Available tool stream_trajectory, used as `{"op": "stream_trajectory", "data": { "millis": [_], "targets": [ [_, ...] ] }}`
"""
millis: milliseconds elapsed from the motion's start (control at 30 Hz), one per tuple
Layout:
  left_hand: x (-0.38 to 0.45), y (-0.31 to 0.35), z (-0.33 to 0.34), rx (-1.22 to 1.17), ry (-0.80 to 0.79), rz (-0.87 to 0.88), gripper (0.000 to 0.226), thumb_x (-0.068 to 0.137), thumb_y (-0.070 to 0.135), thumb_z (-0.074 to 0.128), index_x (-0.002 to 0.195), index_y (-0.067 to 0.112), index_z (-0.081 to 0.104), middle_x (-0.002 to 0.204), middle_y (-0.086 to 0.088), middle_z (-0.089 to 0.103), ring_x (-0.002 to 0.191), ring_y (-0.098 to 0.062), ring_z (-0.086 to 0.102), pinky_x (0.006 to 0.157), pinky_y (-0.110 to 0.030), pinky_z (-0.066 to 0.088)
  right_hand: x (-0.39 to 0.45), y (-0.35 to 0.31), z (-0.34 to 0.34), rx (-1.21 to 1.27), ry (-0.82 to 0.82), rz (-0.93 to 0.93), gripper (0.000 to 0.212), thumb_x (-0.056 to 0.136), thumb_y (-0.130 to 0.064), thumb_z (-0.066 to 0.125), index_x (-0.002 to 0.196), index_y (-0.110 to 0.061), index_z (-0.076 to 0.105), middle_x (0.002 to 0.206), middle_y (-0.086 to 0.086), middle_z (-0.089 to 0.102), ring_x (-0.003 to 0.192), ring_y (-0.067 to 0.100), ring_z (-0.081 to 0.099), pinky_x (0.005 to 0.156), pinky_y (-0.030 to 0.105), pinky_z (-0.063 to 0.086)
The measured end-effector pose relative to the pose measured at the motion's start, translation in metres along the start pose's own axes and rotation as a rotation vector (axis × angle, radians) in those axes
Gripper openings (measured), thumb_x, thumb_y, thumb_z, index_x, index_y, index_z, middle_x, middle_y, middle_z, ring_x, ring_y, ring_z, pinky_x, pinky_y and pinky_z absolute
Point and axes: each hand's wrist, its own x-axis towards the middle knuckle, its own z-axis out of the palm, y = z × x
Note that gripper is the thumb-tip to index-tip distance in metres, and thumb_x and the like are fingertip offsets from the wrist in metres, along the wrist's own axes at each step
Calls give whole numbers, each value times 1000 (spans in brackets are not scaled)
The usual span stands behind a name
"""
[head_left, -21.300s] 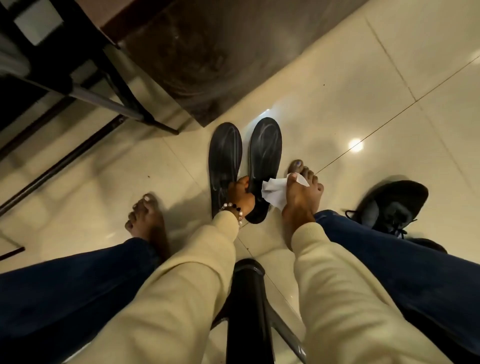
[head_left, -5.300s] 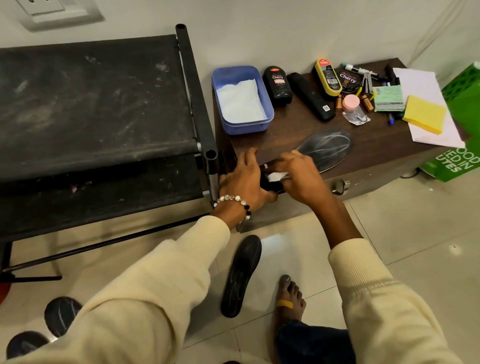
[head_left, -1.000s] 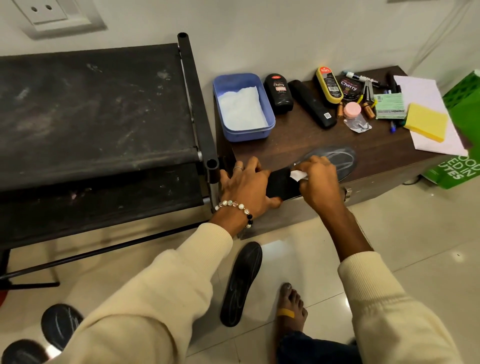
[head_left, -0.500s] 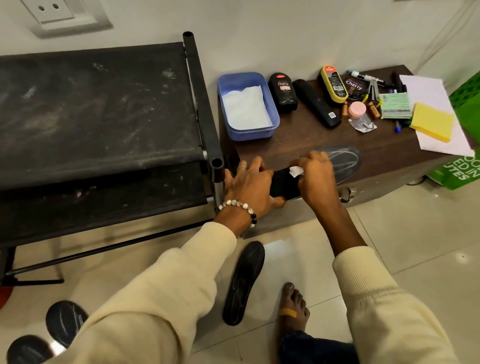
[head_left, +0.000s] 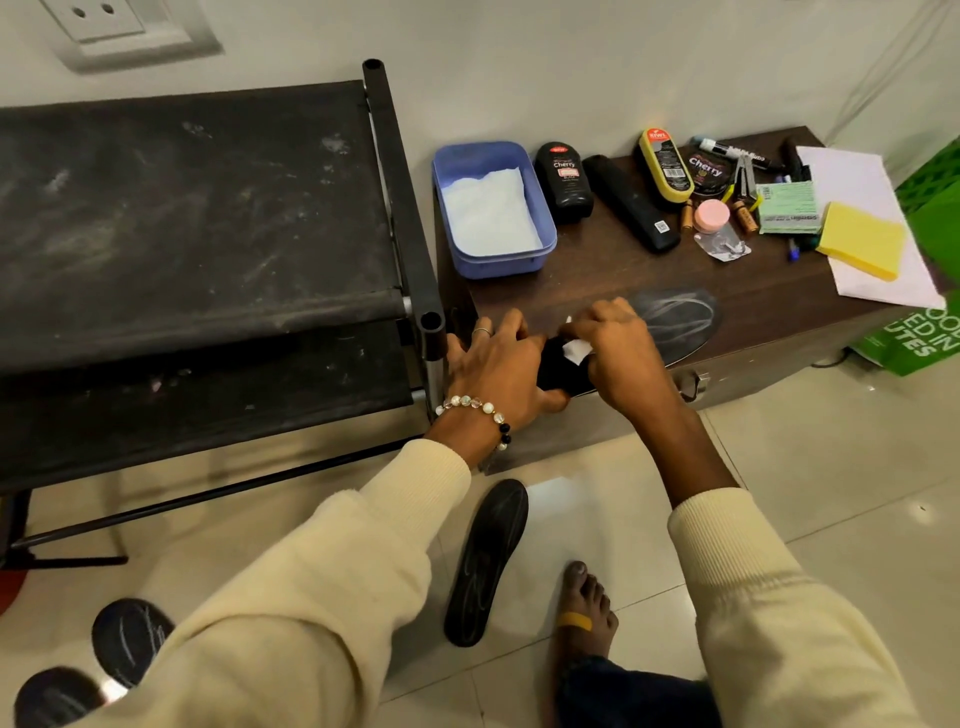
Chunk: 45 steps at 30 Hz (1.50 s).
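- Insole (head_left: 675, 319), black and marked with pale streaks at its toe end, lies flat on the brown cabinet top (head_left: 597, 275), along the near edge. Its toe points right, and its heel end is under the hands.
- Left hand (head_left: 498, 369), with a bead bracelet at the wrist and a ring on one finger, lies flat on the heel end. The fingers are spread and nearly straight and press down, and the thumb runs along the insole's near edge.
- Right hand (head_left: 618, 353) is curled over the middle of the insole. Its fingers are bunched round a folded white tissue (head_left: 575, 352) and hold it against the black surface.
- How much of the tissue touches the insole is hard to judge, since the knuckles cover most of it.
- Farther back on the cabinet top stand a blue tub (head_left: 447, 171) with white tissue paper inside, a black Cherry polish bottle (head_left: 564, 182), a yellow Kiwi shine sponge (head_left: 666, 165) and a yellow sticky-note pad (head_left: 860, 239).
- On the tiled floor below, a second insole (head_left: 488, 561) lies just beside a bare foot (head_left: 584, 608) with a yellow plaster.
- To the left, a black fabric shoe rack (head_left: 197, 208) stands against the cabinet.
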Motion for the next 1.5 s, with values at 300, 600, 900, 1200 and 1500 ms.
{"op": "stream_trajectory", "data": {
  "millis": [300,600,900,1200,1500],
  "targets": [
    [0,0,-1,2,-2,4,61,75,62,65,127,31,56,129,1,39,121,-27,36,98,-51,30,-1,-1,2,-17,23,5,38,80,3,60,118,-2,64,113,20,56,110,36,44,86,35,38],
    [2,1,0,7,-6,2,64,75,62,65,130,30,54,130,0,39,123,-27,36,99,-52,30,-5,2,-4,-13,-14,8,40,81,4,58,120,-4,63,116,20,57,111,35,44,86,33,35],
    [1,1,0,18,8,12,63,76,62,63,128,28,56,129,0,39,121,-28,36,97,-50,29,-16,-3,0,3,71,161,37,85,2,55,121,-3,62,118,17,55,112,31,43,83,28,35],
    [3,3,-1,60,-6,12,67,77,61,62,134,27,51,134,-2,37,126,-29,33,97,-49,29,-28,16,-9,-3,48,192,36,85,4,53,117,-5,65,119,18,58,112,33,45,92,33,35],
    [3,7,-1,67,10,5,67,77,60,63,134,27,50,134,-3,37,126,-29,34,99,-50,30,-23,5,-10,-9,-12,103,37,87,0,53,121,-10,63,121,14,56,114,30,44,93,30,34]
  ]
}}
